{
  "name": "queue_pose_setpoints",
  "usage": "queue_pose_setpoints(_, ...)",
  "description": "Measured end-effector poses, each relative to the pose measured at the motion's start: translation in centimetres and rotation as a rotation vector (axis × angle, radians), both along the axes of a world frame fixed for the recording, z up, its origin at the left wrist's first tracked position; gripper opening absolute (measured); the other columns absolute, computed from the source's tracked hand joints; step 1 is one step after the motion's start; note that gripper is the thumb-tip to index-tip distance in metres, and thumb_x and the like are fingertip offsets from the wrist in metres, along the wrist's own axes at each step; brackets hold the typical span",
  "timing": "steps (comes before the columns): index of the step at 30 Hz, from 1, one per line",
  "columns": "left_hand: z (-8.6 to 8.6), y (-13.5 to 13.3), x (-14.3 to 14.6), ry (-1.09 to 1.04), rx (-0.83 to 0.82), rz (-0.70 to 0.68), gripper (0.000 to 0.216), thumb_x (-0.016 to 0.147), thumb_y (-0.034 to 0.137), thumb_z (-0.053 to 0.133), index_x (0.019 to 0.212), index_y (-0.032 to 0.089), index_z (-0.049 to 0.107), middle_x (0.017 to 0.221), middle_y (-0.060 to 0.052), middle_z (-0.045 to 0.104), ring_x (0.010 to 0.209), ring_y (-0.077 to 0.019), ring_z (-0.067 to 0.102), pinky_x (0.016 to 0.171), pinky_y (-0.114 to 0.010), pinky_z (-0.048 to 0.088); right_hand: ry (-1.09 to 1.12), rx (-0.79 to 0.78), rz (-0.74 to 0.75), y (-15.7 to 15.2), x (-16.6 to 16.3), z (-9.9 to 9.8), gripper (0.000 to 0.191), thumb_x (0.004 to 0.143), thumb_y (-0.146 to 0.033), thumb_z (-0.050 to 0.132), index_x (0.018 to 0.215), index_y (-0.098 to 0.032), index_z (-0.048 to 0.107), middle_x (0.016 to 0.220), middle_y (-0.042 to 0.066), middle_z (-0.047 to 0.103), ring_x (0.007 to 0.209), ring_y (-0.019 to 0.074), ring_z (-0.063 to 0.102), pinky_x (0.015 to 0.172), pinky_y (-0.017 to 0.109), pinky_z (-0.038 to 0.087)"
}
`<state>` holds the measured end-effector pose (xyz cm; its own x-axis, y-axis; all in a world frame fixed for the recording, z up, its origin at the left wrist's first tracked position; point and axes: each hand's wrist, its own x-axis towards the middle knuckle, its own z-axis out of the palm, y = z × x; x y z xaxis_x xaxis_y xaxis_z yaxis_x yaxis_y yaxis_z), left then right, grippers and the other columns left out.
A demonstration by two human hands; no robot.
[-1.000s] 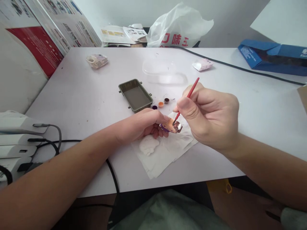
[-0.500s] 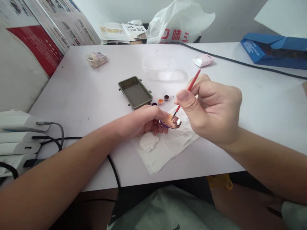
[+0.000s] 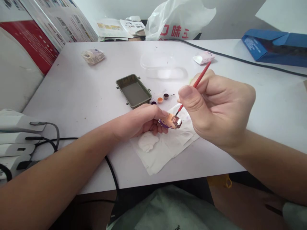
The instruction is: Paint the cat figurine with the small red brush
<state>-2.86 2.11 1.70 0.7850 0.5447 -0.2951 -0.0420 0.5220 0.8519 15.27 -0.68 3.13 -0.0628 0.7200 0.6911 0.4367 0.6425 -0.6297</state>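
My left hand (image 3: 141,123) is closed round a small painted figure (image 3: 170,121), orange on top with purple below, held just above a white paper towel (image 3: 165,147). My right hand (image 3: 216,110) pinches a thin red paintbrush (image 3: 195,85); its tip hovers just above the figure's top. A small white unpainted piece (image 3: 147,142) lies on the towel under my left hand. Three tiny paint pots (image 3: 160,99) sit beyond the figure, beside an olive green tray (image 3: 133,90).
A clear plastic lid (image 3: 159,64) and two small wrapped packets (image 3: 93,56) (image 3: 203,57) lie farther back. A white plastic bag (image 3: 178,20), a blue box (image 3: 273,48) and a black cable (image 3: 240,59) line the far side. White devices with cables (image 3: 19,137) sit at left.
My right hand has come nearer and lifted slightly, drawing the brush tip up off the figure. My left hand and the figure have stayed nearly still.
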Motion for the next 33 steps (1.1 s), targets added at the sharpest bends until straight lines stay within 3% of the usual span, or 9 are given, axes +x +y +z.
queue_pose_setpoints(4, 0.03, -0.02, 0.02, 0.022, 0.009, 0.016, 0.021, 0.083, 0.034, 0.063, 0.079, 0.016, 0.073, 0.084, -0.003, 0.065, 0.076, -0.0128, 0.054, 0.067, -0.022, 0.044, -0.017, 0.018, 0.057, -0.07, -0.13, -0.03, 0.030, 0.090, -0.028, 0.069, 0.064, -0.024, 0.055, 0.059, -0.001, 0.057, 0.062, 0.0146, 0.052, 0.064, 0.035, 0.045)
queue_pose_setpoints(9, 0.03, 0.05, 0.03, 0.022, 0.020, -0.017, 0.022, 0.083, 0.034, 0.064, 0.081, 0.015, 0.073, 0.085, -0.003, 0.064, 0.075, -0.0125, 0.053, 0.065, -0.022, 0.044, -0.042, 0.035, -0.043, -0.02, -0.09, 0.06, 0.032, 0.092, -0.030, 0.068, 0.064, -0.024, 0.054, 0.060, -0.001, 0.056, 0.065, 0.0154, 0.051, 0.069, 0.037, 0.045)
queue_pose_setpoints(15, -0.22, 0.15, -0.07, 0.028, 0.030, 0.007, 0.023, 0.083, 0.035, 0.064, 0.078, 0.015, 0.073, 0.082, -0.003, 0.064, 0.073, -0.0122, 0.054, 0.065, -0.022, 0.045, -0.036, 0.036, 0.030, -0.22, -0.22, 0.08, 0.029, 0.091, -0.026, 0.068, 0.066, -0.024, 0.054, 0.059, -0.001, 0.056, 0.063, 0.0149, 0.050, 0.067, 0.036, 0.044)
queue_pose_setpoints(20, -0.01, 0.14, 0.00, 0.048, 0.036, -0.010, 0.023, 0.081, 0.036, 0.065, 0.081, 0.014, 0.074, 0.083, -0.005, 0.064, 0.073, -0.0132, 0.053, 0.063, -0.022, 0.044, -0.057, 0.039, -0.065, -0.03, 0.03, 0.03, 0.030, 0.091, -0.030, 0.067, 0.065, -0.025, 0.054, 0.060, 0.000, 0.055, 0.065, 0.0172, 0.051, 0.068, 0.038, 0.044)
queue_pose_setpoints(26, -0.29, 0.26, -0.03, 0.055, 0.059, 0.010, 0.021, 0.081, 0.034, 0.064, 0.077, 0.016, 0.073, 0.081, -0.004, 0.064, 0.071, -0.0129, 0.052, 0.063, -0.022, 0.044, -0.080, 0.045, -0.012, -0.20, -0.24, 0.12, 0.032, 0.092, -0.032, 0.066, 0.065, -0.025, 0.052, 0.058, -0.001, 0.055, 0.063, 0.0171, 0.051, 0.069, 0.039, 0.044)
queue_pose_setpoints(33, -0.19, 0.14, -0.19, 0.053, 0.042, -0.021, 0.023, 0.082, 0.036, 0.065, 0.080, 0.015, 0.074, 0.085, -0.004, 0.064, 0.074, -0.0127, 0.053, 0.065, -0.022, 0.044, -0.068, 0.038, -0.078, -0.22, -0.10, 0.05, 0.031, 0.093, -0.032, 0.065, 0.066, -0.025, 0.053, 0.060, 0.000, 0.055, 0.067, 0.0176, 0.052, 0.070, 0.039, 0.042)
